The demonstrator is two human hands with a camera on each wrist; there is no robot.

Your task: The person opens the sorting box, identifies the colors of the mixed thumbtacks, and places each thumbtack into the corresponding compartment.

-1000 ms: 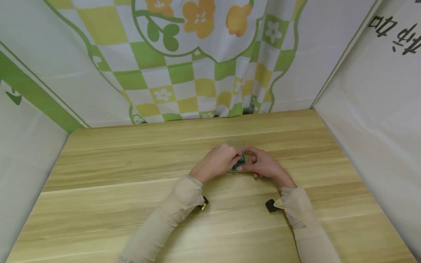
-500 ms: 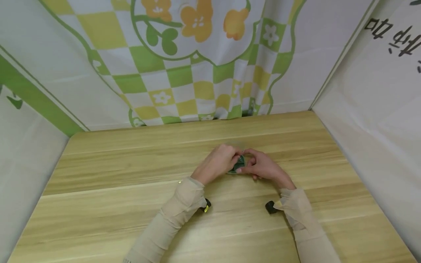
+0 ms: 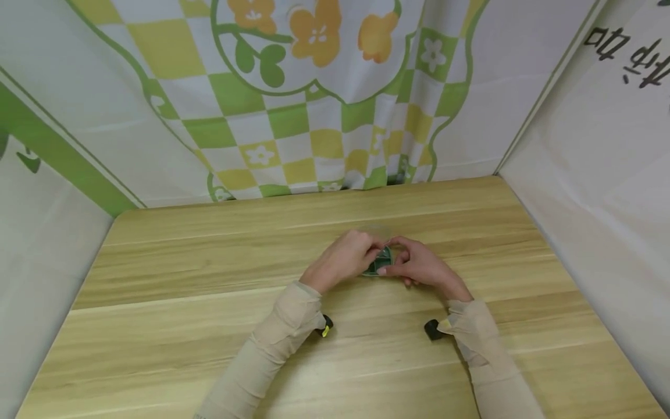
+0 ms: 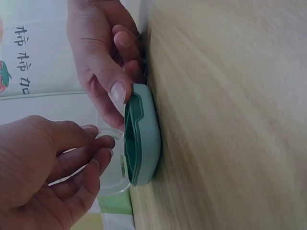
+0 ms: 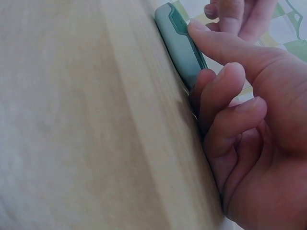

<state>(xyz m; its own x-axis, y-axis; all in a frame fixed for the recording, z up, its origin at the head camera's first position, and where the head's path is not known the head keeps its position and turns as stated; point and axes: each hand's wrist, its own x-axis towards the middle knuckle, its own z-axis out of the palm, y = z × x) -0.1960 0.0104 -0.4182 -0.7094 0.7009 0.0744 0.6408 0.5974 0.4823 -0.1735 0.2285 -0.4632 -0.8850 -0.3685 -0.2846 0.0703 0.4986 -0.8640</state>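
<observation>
Moved since the earlier head frames: almost nothing beyond a slight shift of the whole view. Kept in the same place on the bench (image 3: 157, 349): teal box (image 4: 149, 143), right of middle and toward the rear, base down, open side up. Gripped at its right end by the right hand (image 3: 424, 265), with thumb on the near rim, index finger reaching round to the far side and remaining fingers curled just beside. Brought in over the left part of the box: left hand (image 3: 340, 262), with fingers bent and tips gathered close to the thumb. Cannot tell whether anything is pinched there. Seen behind those fingertips in the left wrist view: clear lid (image 4: 117, 155), raised at the box rim. Visible inside the box in the head view: dark green compartments, partly covered by fingers. Worn on both forearms: beige sleeves (image 3: 262, 343), with a black device (image 3: 432, 330) at each wrist. Hung behind the bench: checked curtain (image 3: 298, 122) in green, yellow and white. Marked on the right-hand wall: black lettering (image 3: 635, 58).
</observation>
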